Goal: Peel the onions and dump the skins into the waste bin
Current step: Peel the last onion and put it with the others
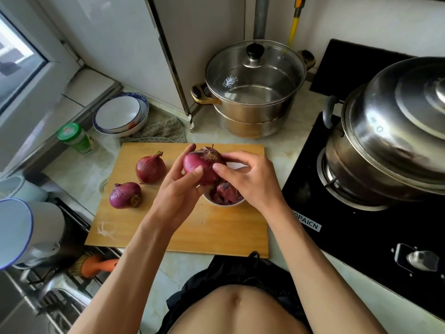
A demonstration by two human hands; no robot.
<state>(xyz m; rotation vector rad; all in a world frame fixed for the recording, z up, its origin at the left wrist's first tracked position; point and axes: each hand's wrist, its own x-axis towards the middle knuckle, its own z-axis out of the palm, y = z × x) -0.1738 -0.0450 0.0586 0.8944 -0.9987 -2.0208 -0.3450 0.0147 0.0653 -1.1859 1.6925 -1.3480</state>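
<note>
The left hand (179, 186) cradles a red onion (204, 165) root end up, fingers curled round it, lifted right above a small white bowl (224, 201) so the purple skins (225, 192) fall straight in (sensible, it spares the board). The right hand (248, 179) pinches at the papery skin near the root, thumb and forefinger closed on it. Two more onions (150, 168) wait on the wooden cutting board (216, 232), off to the left, within reach. I see no waste bin from here.
</note>
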